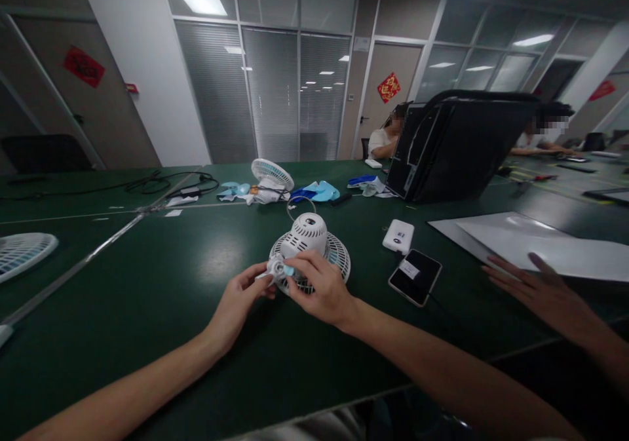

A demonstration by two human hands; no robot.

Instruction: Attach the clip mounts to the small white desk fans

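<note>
Small white fan [314,244] lying face down on the green table [162,284], near its front edge.
Left hand [240,297] and right hand [322,290] both pinch its white clip base [278,269]; a black phone [415,276] lies just right, a co-worker's hand [535,287] beyond.

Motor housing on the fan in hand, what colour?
White motor housing, clearest in the head view.

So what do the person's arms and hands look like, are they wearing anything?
Both arms are bare right up to the picture's edge: no sleeves show. The left hand and right hand wear no gloves, and no rings, watch or bracelets can be seen.
</note>
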